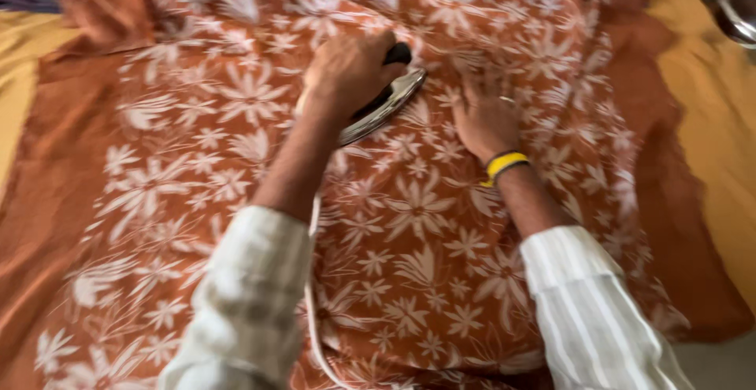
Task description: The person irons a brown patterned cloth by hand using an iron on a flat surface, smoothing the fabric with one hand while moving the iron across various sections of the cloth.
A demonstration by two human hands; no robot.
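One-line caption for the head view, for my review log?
Left hand grips an iron on rust floral fabric while the right hand presses the cloth flat beside it.

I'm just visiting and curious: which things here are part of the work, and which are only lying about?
In use:
left hand gripping the iron
right hand flat on the floral cloth

Lying about:
yellow cover underneath
shiny metal object, top right corner

Rust-orange cloth [417, 224] with white flowers; silver iron [383, 109], black handle; yellow wristband [504, 163]; pale striped sleeves [252, 295]; mustard-yellow counter cover [709, 106].
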